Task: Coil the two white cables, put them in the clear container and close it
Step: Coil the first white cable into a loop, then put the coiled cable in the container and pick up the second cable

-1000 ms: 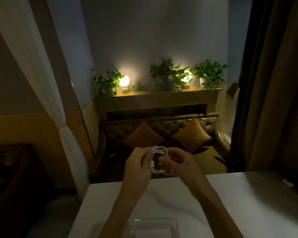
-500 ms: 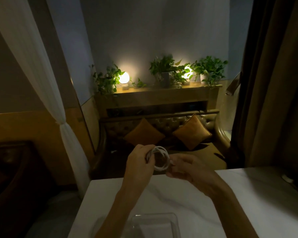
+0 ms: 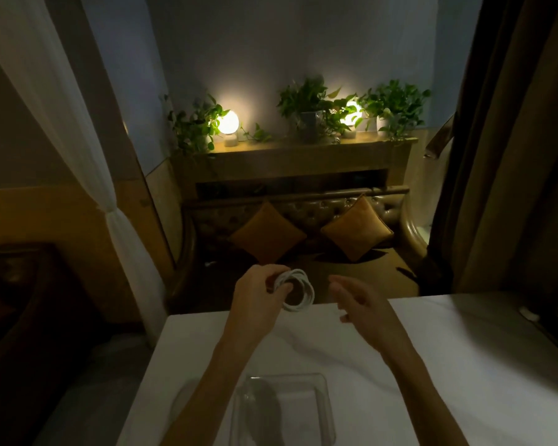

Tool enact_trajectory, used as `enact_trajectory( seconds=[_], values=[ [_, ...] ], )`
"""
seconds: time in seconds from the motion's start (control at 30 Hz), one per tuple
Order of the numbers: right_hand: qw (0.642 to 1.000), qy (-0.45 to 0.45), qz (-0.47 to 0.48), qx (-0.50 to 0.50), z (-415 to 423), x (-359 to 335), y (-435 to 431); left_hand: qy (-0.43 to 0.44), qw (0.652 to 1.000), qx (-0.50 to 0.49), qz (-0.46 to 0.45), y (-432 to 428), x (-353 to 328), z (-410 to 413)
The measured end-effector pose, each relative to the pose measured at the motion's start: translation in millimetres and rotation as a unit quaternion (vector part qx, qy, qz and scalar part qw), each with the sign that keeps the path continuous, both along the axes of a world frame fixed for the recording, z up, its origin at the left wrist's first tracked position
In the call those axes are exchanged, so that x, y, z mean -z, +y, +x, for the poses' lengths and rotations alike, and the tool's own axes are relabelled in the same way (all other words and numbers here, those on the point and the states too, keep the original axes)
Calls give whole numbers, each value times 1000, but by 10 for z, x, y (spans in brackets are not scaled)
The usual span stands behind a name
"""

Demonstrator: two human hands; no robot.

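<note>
My left hand holds a coiled white cable above the far edge of the white table, fingers pinched on the coil's left side. My right hand hovers a little to the right of the coil, fingers apart and holding nothing. A clear rectangular container stands open on the table near me, between my forearms. Something dark shows inside it; I cannot tell what. A second cable is not visible in this dim view.
A round shape, possibly the lid, lies left of the container. Beyond the table stands a tufted sofa with two orange cushions. A white curtain hangs at the left, a dark curtain at the right. A dark object sits at the table's right edge.
My right hand has let go of the coil and moved off to the right. The coil now hangs from my left hand alone, and the view has tilted down.
</note>
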State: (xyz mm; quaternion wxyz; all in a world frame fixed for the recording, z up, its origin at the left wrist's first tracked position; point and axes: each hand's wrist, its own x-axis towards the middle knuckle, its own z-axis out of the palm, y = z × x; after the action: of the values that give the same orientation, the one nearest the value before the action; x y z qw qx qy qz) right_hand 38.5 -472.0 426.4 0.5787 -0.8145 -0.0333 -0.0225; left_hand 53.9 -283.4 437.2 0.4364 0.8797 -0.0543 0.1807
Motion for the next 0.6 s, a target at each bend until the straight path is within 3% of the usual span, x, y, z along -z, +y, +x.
enact_trajectory(
  seconds=[0.07,0.2,0.3,0.47,0.6],
  values=[
    [999,10,31,35,-34,78,45,30,999,-2,-36,40,102,2],
    [980,147,128,-47,-137,334,276,69,995,-2,-76,89,328,-16],
    [960,188,206,-35,-105,654,415,117,990,11,-82,146,578,-50],
    [944,270,188,29,27,1420,582,275,948,-37,-158,365,1273,-10],
    [920,356,146,76,118,2114,662,355,918,-134,-113,719,2148,16]
  ],
)
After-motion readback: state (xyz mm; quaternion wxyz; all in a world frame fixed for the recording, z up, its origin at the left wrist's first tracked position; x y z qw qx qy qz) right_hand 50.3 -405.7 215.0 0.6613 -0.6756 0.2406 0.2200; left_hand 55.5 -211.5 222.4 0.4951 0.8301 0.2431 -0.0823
